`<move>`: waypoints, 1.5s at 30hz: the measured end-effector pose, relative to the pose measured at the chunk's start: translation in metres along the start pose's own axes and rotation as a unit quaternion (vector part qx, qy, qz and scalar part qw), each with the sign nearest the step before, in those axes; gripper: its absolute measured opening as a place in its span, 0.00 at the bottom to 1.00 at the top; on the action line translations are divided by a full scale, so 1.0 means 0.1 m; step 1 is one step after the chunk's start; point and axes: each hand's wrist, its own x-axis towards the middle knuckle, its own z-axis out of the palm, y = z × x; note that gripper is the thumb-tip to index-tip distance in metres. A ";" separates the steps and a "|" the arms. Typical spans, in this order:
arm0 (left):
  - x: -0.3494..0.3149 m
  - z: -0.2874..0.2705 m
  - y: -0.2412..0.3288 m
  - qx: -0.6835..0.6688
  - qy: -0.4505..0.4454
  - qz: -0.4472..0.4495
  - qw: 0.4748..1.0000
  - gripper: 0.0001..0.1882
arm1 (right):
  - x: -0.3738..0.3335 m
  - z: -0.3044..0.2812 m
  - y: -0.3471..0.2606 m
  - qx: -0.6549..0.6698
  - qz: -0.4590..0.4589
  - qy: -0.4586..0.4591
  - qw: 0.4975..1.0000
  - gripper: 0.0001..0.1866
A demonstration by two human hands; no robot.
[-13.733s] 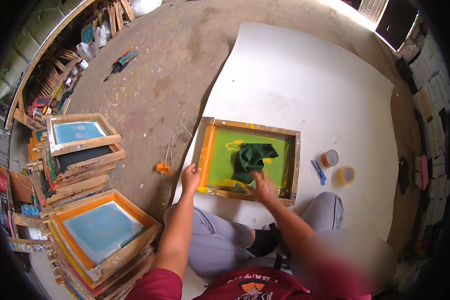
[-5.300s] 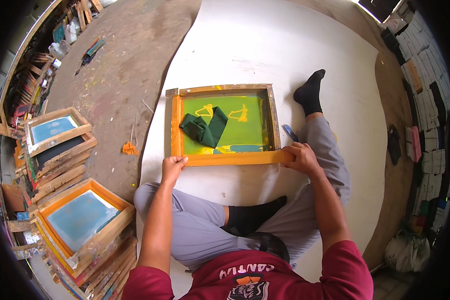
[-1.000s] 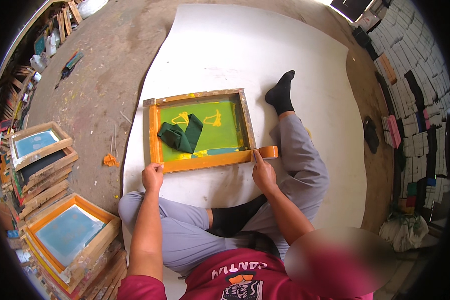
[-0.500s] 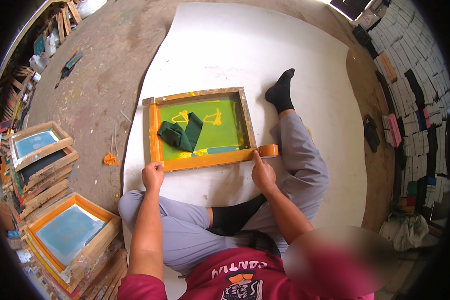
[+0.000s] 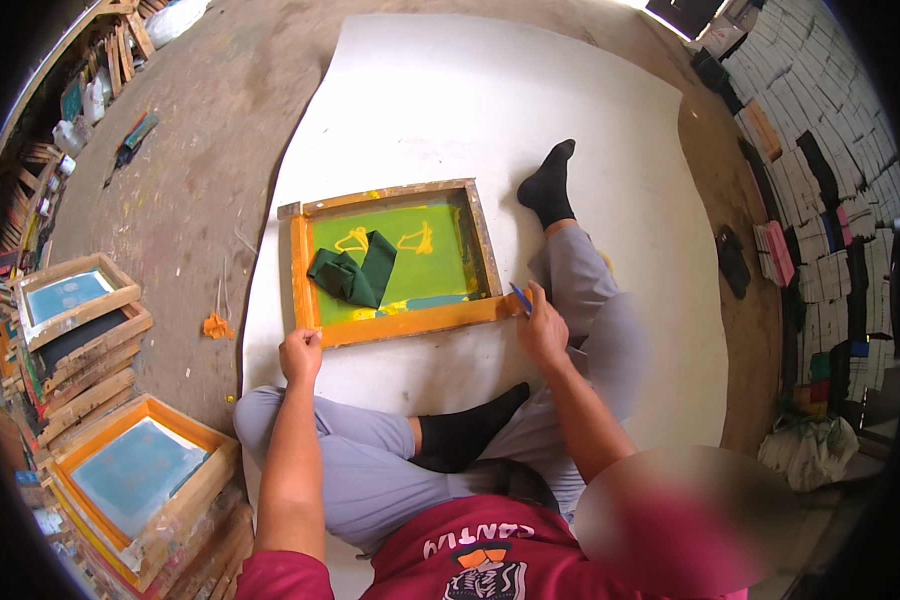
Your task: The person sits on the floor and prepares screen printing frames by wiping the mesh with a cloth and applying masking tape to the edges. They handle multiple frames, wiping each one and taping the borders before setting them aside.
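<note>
A wooden screen-printing frame (image 5: 485, 240) with green mesh (image 5: 435, 265) lies on the white sheet before me. Orange-brown tape (image 5: 410, 322) runs along its near rail, and the left rail is orange too. My left hand (image 5: 300, 356) is closed at the near-left corner, fingertips pinching the tape's end there. At the near-right corner my right hand (image 5: 542, 328) grips a slim blue tool (image 5: 520, 297), its tip against the tape's end. The tape roll is not visible; my right hand may hide it. A crumpled dark green cloth (image 5: 355, 272) rests on the mesh.
Stacked wooden screens (image 5: 135, 470) stand at my left, beside an orange scrap (image 5: 217, 326) on the concrete floor. The white sheet (image 5: 420, 100) spreads under the frame and my legs. Black sandals (image 5: 733, 262) and piled white bundles (image 5: 820, 200) are at the right.
My right hand has moved slightly right from the tape roll and now holds the slim blue tool. The roll has gone from sight. My left hand stays at its corner.
</note>
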 end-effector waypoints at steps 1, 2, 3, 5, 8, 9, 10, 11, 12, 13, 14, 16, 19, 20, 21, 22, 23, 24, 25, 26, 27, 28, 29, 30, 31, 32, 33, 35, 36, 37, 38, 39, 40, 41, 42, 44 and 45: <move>0.01 0.00 -0.01 0.000 -0.001 0.002 1.000 0.11 | 0.13 -0.11 -0.06 -0.011 0.006 -0.022 1.000 0.28; 0.01 0.00 0.00 -0.001 -0.003 0.003 1.000 0.11 | 0.24 -0.20 -0.09 -0.022 0.013 -0.043 0.999 0.27; 0.01 0.01 0.01 -0.002 -0.005 0.004 1.000 0.11 | 0.34 -0.23 -0.04 -0.035 0.025 -0.074 0.996 0.25; 0.01 0.02 -0.03 -0.009 -0.001 0.001 1.000 0.11 | 0.49 -0.29 0.00 -0.070 0.037 -0.138 0.987 0.24; 0.01 0.02 -0.04 -0.006 0.001 0.000 1.000 0.11 | 0.53 -0.44 0.08 -0.069 0.019 -0.171 0.983 0.22; 0.01 0.01 -0.05 -0.008 0.002 -0.002 1.000 0.11 | 0.52 -0.50 0.09 -0.060 0.009 -0.173 0.983 0.20; 0.00 0.00 -0.04 -0.011 0.001 -0.003 1.000 0.11 | 0.53 -0.59 0.12 -0.030 0.002 -0.183 0.983 0.21; 0.00 0.01 -0.03 -0.014 -0.001 -0.004 1.000 0.11 | 0.54 -0.68 0.15 -0.001 -0.005 -0.193 0.981 0.22; 0.00 0.02 -0.04 -0.018 -0.002 -0.006 1.000 0.11 | 0.56 -0.73 0.18 0.028 -0.011 -0.202 0.979 0.23; 0.02 0.02 -0.05 -0.022 -0.002 -0.005 1.000 0.10 | 0.60 -0.74 0.21 0.035 -0.014 -0.203 0.978 0.22; 0.03 0.03 -0.07 -0.026 -0.002 -0.005 1.000 0.10 | 0.67 -0.75 0.23 0.051 -0.021 -0.221 0.974 0.22; 0.03 0.04 -0.11 -0.033 -0.007 -0.008 0.999 0.10 | 0.83 -0.73 0.35 0.084 -0.033 -0.258 0.962 0.21; 0.07 0.02 -0.22 -0.073 -0.005 -0.022 0.997 0.10 | 1.09 -0.81 0.46 0.091 -0.040 -0.243 0.965 0.19; 0.10 0.00 -0.23 -0.092 -0.002 -0.027 0.995 0.10 | 1.17 -0.91 0.38 0.089 -0.026 -0.252 0.963 0.18; 0.10 -0.06 -0.26 -0.106 0.000 -0.023 0.994 0.10 | 1.24 -0.86 0.36 0.092 -0.054 -0.233 0.967 0.20; 0.11 -0.12 -0.21 -0.123 -0.003 -0.014 0.992 0.09 | 1.33 -0.80 0.36 0.116 -0.054 -0.201 0.971 0.21; 0.12 -0.20 -0.14 -0.138 -0.007 -0.005 0.990 0.09 | 1.43 -0.67 0.37 0.141 -0.052 -0.170 0.974 0.21; 0.14 -0.26 -0.01 -0.147 -0.012 -0.001 0.989 0.09 | 1.54 -0.44 0.47 0.157 -0.083 -0.106 0.978 0.21; 0.15 -0.34 0.13 -0.155 -0.015 0.004 0.988 0.09 | 1.67 -0.21 0.57 0.168 -0.115 -0.043 0.978 0.21; 0.14 -0.45 0.27 -0.160 -0.016 0.006 0.987 0.09 | 1.75 0.01 0.58 0.165 -0.098 -0.001 0.981 0.21; 0.13 -0.55 0.44 -0.156 -0.017 0.017 0.987 0.08 | 1.82 0.19 0.55 0.161 -0.082 0.041 0.983 0.21; 0.12 -0.67 0.57 -0.155 -0.020 0.028 0.987 0.08 | 1.85 0.34 0.44 0.160 -0.067 0.080 0.982 0.20; 0.12 -0.80 0.67 -0.154 -0.020 0.036 0.987 0.08 | 1.84 0.38 0.27 0.183 -0.038 0.052 0.981 0.20; 0.13 -0.90 0.76 -0.152 -0.020 0.046 0.987 0.08 | 1.86 0.44 0.20 0.177 -0.045 0.055 0.982 0.20; 0.13 -0.98 0.88 -0.187 -0.017 0.049 0.981 0.08 | 1.87 0.54 0.18 0.172 -0.051 0.060 0.982 0.20; 0.14 -1.03 1.05 -0.182 -0.026 0.065 0.981 0.08 | 1.91 0.63 0.26 0.162 -0.055 0.071 0.983 0.19; 0.14 -1.09 1.24 -0.176 -0.036 0.082 0.980 0.07 | 1.91 0.70 0.37 0.164 -0.078 0.094 0.979 0.21; 0.07 -1.27 1.54 -0.117 -0.040 0.131 0.984 0.06 | 1.79 0.83 0.37 0.144 -0.091 0.104 0.980 0.23; 0.04 -1.32 1.67 -0.110 -0.059 0.141 0.982 0.07 | 1.72 0.86 0.40 0.132 -0.097 0.111 0.980 0.25; 0.01 -1.37 1.81 -0.103 -0.076 0.152 0.980 0.07 | 1.69 0.89 0.44 0.120 -0.089 0.080 0.986 0.28; -0.02 -1.38 1.88 -0.097 -0.096 0.158 0.978 0.08 | 1.60 0.88 0.41 0.091 -0.097 0.108 0.985 0.28; -0.03 -1.38 1.94 -0.082 -0.103 0.170 0.977 0.08 | 1.52 0.86 0.40 0.061 -0.104 0.136 0.983 0.28; -0.02 -1.37 1.93 -0.078 -0.101 0.194 0.973 0.08 | 1.40 0.81 0.32 0.037 -0.114 0.160 0.980 0.28; -0.06 -1.39 2.02 -0.081 -0.093 0.197 0.973 0.08 | 1.31 0.68 0.18 0.036 -0.114 0.137 0.983 0.31; -0.10 -1.43 2.13 -0.084 -0.085 0.200 0.972 0.08 | 1.26 0.67 0.08 0.031 -0.166 0.166 0.972 0.29; -0.15 -1.54 2.35 -0.074 -0.089 0.225 0.968 0.08 | 1.18 0.49 -0.20 0.098 -0.269 0.098 0.953 0.26; -0.19 -1.63 2.44 -0.078 -0.088 0.228 0.966 0.07 | 1.09 0.36 -0.44 0.172 -0.277 0.014 0.945 0.26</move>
